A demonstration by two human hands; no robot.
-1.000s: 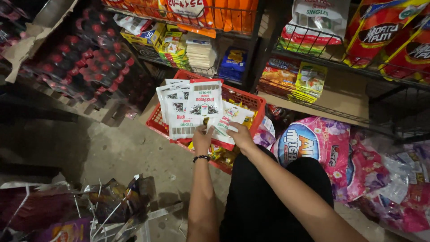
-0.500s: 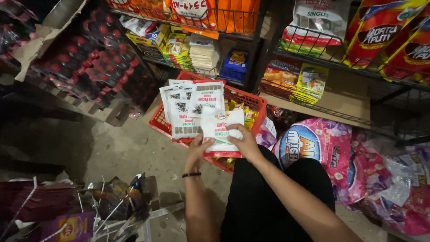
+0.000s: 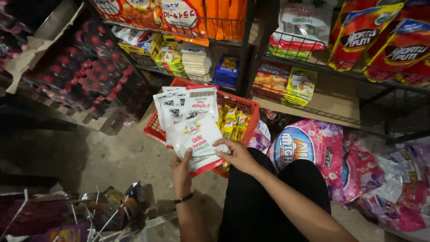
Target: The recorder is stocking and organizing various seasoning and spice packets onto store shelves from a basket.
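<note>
Both hands are closed on a fanned stack of white seasoning sachets: the left hand clamps the bottom edge from below, thumb pressed up against the front packet, and the right hand pinches the lower right corner of that same front packet, fingers curled over its edge. A dark band circles the left wrist. The stack is held up directly over a red plastic basket, covering most of its left half. Inside the basket, to the right of the sachets, stand small yellow and green packets. Left of the basket, shrink-wrapped dark bottles with red caps lie stacked on flattened cardboard. Behind the basket, a wire shelf carries yellow boxes, a pile of pale flat packs and a blue pack. Right of the basket, a pink detergent bag lies on the floor beside the person's dark-clothed knee, with more pink bags beyond it. The concrete floor in front of the basket looks grey and dusty.
</note>
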